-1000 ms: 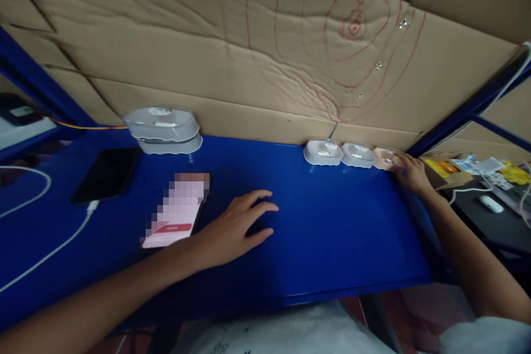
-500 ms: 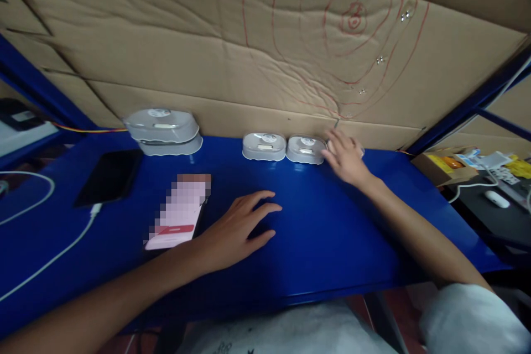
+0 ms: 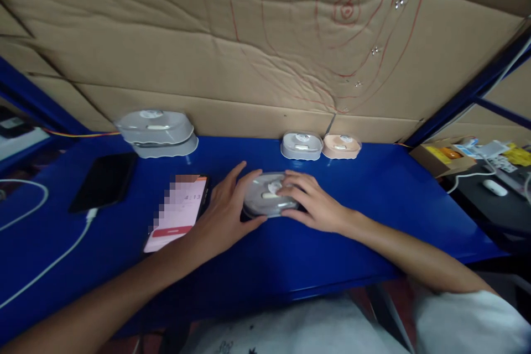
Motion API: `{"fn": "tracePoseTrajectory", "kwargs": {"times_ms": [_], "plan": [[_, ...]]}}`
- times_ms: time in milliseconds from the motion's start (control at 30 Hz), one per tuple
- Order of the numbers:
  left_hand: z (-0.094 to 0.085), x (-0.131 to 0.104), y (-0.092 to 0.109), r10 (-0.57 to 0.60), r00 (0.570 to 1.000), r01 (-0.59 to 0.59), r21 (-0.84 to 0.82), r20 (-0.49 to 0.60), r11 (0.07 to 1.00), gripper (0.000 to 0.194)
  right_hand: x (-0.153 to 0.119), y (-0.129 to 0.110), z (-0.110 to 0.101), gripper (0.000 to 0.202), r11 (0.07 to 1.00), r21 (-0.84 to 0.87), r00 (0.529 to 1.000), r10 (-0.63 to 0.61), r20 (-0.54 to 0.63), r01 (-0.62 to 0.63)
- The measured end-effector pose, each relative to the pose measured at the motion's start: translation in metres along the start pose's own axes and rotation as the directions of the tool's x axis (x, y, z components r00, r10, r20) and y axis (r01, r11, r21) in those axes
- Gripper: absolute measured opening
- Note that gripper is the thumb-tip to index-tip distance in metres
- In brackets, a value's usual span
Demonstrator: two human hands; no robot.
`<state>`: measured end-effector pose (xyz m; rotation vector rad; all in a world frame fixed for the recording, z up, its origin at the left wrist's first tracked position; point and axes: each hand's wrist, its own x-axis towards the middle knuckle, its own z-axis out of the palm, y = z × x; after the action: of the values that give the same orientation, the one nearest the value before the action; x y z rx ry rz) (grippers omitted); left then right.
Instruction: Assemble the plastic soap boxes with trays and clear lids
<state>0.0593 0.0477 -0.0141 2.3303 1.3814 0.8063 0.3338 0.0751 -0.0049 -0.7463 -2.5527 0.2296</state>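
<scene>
A grey oval container with a clear lid (image 3: 269, 207) sits on the blue table in front of me, between both hands. My left hand (image 3: 226, 204) wraps its left end, thumb at the near edge and fingers at the far side. From the right, my right hand (image 3: 317, 204) grips the other end, with fingertips over the lid near its pale tab. Farther back, against the cardboard, stand a similar grey container (image 3: 302, 147) and a pinkish one (image 3: 342, 147), side by side.
Two stacked grey containers (image 3: 160, 130) stand at the back left. A lit phone (image 3: 178, 213) lies beside my left forearm; a dark tablet-like device (image 3: 103, 182) with a white cable lies further left. An open cardboard box (image 3: 435, 160) and a white mouse (image 3: 495, 188) are at right.
The left grey container of the back row has come forward between my hands. My right hand has left the pinkish container and moved nearer; my left hand has closed on the grey container.
</scene>
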Motion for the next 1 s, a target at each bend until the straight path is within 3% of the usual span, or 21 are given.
{"fn": "tracePoseTrajectory", "kwargs": {"times_ms": [133,333,433,633,767,900,1000], "plan": [[0.002,0.000,0.003,-0.059,0.972,0.083,-0.097,0.227,0.992,0.106,-0.027,-0.002,-0.013,0.039,0.967,0.241,0.994,0.094,-0.055,-0.079],[-0.004,0.003,0.009,-0.129,0.958,0.158,-0.095,0.255,0.983,0.111,-0.022,0.033,-0.009,0.042,0.959,0.188,0.962,0.239,-0.136,-0.212],[-0.004,0.001,0.009,-0.118,0.964,0.147,-0.109,0.237,0.983,0.107,-0.024,0.032,-0.010,0.043,0.961,0.080,0.954,0.274,-0.124,-0.265],[-0.005,-0.001,0.011,-0.075,0.988,0.111,-0.292,0.131,0.950,0.100,-0.023,-0.001,-0.010,0.056,0.999,-0.049,0.999,0.004,0.050,-0.002],[-0.002,0.000,0.007,-0.058,0.989,0.106,-0.377,0.136,0.920,0.109,-0.018,-0.009,-0.007,0.044,0.998,0.061,0.999,-0.029,0.015,0.028],[0.001,-0.002,0.003,-0.079,0.968,0.178,-0.430,0.238,0.885,0.123,-0.019,-0.003,-0.006,0.038,0.956,0.284,0.989,0.110,-0.095,-0.079],[-0.004,-0.001,0.007,-0.177,0.943,0.304,-0.516,0.281,0.801,0.122,-0.020,0.006,-0.005,0.051,0.800,0.536,0.928,0.365,-0.078,-0.270]]}}
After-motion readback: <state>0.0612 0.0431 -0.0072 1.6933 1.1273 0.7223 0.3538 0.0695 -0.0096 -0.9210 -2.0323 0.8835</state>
